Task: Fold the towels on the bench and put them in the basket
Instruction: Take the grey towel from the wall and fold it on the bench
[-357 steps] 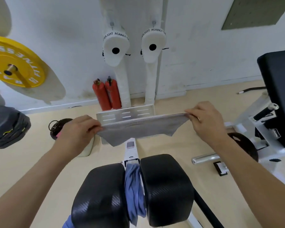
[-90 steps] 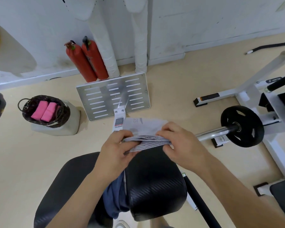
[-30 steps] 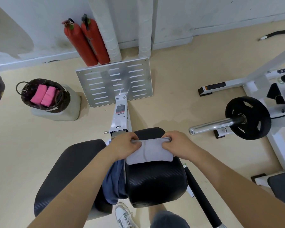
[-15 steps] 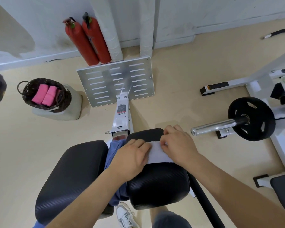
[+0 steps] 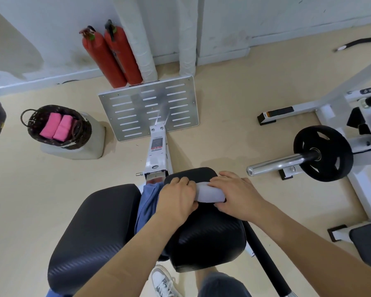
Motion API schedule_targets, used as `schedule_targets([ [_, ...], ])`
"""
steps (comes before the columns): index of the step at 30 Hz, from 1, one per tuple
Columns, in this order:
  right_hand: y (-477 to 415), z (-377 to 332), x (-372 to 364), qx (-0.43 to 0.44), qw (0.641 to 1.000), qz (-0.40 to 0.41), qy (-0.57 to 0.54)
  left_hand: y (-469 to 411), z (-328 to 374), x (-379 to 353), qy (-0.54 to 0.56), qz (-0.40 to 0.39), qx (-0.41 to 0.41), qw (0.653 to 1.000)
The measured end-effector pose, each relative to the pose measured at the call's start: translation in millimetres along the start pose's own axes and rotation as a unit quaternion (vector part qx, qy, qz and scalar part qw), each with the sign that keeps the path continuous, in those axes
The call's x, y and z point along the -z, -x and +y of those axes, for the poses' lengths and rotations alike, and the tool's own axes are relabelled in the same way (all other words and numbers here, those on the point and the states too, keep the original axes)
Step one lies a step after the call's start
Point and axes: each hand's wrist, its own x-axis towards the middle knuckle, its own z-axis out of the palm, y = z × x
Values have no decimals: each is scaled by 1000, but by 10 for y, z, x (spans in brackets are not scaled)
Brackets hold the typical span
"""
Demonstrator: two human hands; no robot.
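Both hands rolling grey towel [image 5: 208,192] on desk [image 5: 208,232]
Flat 0.5 s ago, now a soft roll; left hand [image 5: 176,200], right hand [image 5: 236,196] grip clenched on it; woven basket [image 5: 34,123] has 2 pink towels [image 5: 57,127].

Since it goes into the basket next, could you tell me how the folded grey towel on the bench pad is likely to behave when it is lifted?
The grey towel is soft cloth folded into a thick bundle, so it will probably sag and start to unfold unless gripped across its layers. It looks light for its bulk. Both the left hand and right hand press it onto the smooth black pad, where it might slide.
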Motion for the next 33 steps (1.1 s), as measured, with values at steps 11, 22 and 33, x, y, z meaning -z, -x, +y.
schedule_targets([
  [11,485,-1124,556,-44,782,65,-619,1166,-211,930,682,14,184,708],
  [22,1651,-3141,39,168,919,-17,-356,3462,-759,1281,700,242,138,658],
  [33,2571,-5017,-826,278,950,-95,-107,5615,-1554,1130,612,351,123,698],
])
